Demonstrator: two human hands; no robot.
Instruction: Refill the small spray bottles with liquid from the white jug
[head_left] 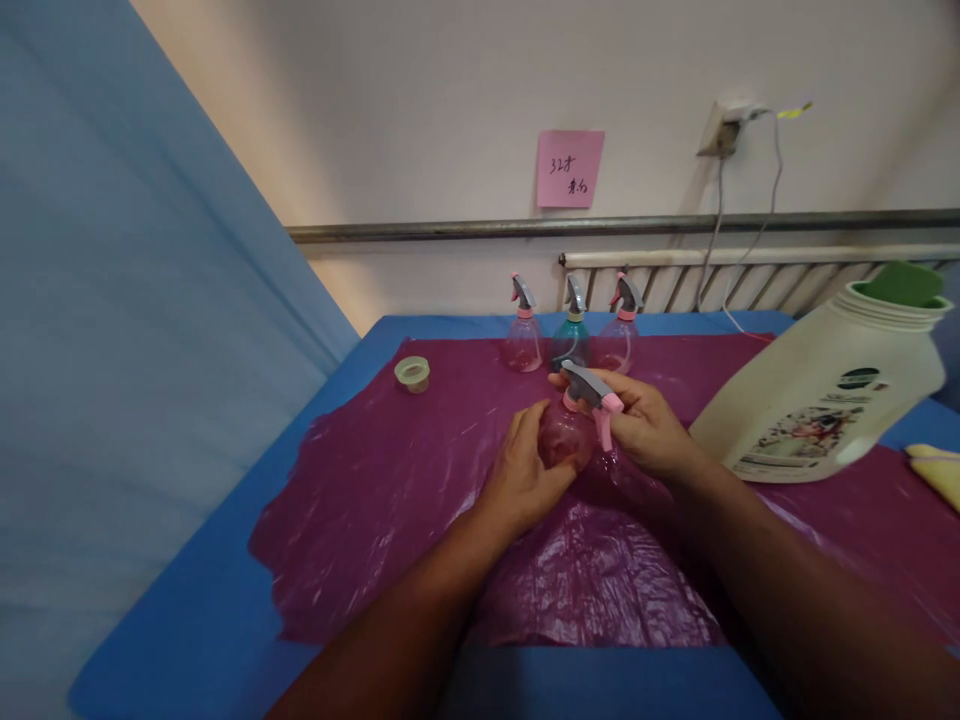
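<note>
A clear round spray bottle (564, 436) with a grey and pink trigger head (592, 390) is between my hands above the purple plastic sheet. My left hand (526, 470) wraps round the body of the bottle from the left. At its neck and trigger head, my right hand (646, 422) closes its fingers from the right. The head sits on the neck, its pink trigger facing right and down; whether it is screwed tight cannot be seen.
Three spray bottles stand behind my hands: pink-collared (524, 342), teal (571, 340) and another pink-collared (619, 335). A small greenish cup (412, 374) is left. A large cream jug (817, 390) stands right, near yellow cloth (937, 470). Purple sheet (360, 500) covers the blue table (195, 610).
</note>
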